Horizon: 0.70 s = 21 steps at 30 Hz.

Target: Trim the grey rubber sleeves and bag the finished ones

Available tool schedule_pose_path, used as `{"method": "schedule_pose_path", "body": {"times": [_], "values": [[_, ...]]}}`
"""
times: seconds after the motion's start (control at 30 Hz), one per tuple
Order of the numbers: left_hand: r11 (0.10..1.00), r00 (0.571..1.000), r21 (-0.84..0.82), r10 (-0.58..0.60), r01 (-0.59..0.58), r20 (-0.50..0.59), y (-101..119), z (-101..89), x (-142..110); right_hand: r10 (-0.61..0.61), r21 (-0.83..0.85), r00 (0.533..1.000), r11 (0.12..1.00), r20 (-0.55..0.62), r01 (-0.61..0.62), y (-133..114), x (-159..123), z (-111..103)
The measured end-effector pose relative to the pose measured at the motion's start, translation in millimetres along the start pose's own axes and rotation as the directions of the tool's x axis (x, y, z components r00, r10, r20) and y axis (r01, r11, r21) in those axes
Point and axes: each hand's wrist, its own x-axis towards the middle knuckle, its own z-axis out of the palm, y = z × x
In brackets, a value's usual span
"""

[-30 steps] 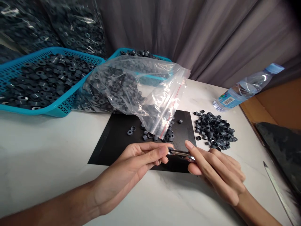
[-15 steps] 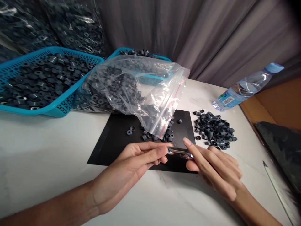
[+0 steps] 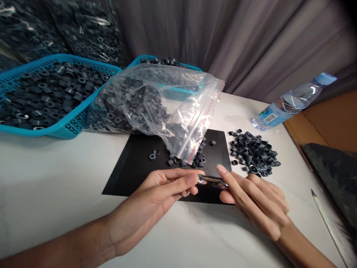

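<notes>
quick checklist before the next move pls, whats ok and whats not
1. Left hand holding the small part: ok, pinched at the fingertips.
2. Right hand holding the metal tool: ok.
3. Tool tip seated properly on the part: cannot tell; they meet, but the fingers hide the contact.
4. Clear bag off the black mat: not ok; its zip end lies over the mat and some loose parts.
5. Main loose pile off the mat: ok, on the table to its right.
6. Bottle capped and away from the right hand: ok.
</notes>
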Motion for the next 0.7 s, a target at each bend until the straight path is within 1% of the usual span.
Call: {"method": "schedule_pose_path", "body": {"times": [0.17,0.27,0.33,0.47,0.6,0.7], "values": [[1.000,1.000,0.001,0.005,-0.005,0.014,1,0.6,-1,-0.053,-0.005,0.998,0.999,-0.044,0.053,2,0,1],[1.000,1.000,0.007,0.011,-0.011,0.019,1,0.8,-1,-0.051,0.003,0.997,0.999,-0.060,0.051,3,-2,2],[1.000,1.000,0.014,0.022,-0.022,0.023,1,0.6,-1,-0.022,0.011,0.998,1.000,-0.067,0.023,2,-4,2],[0.999,1.000,0.024,0.028,-0.029,0.012,2,0.3,1,0.061,0.043,0.998,0.997,-0.027,-0.060,3,-8,1],[0.999,0.999,0.037,0.033,-0.034,0.011,2,0.3,1,0.063,0.061,0.994,0.996,-0.090,-0.058,5,-10,2],[0.998,0.999,0.046,0.041,-0.042,0.019,1,0.0,0,0.093,0.077,0.991,0.993,-0.097,-0.086,6,-12,6]]}}
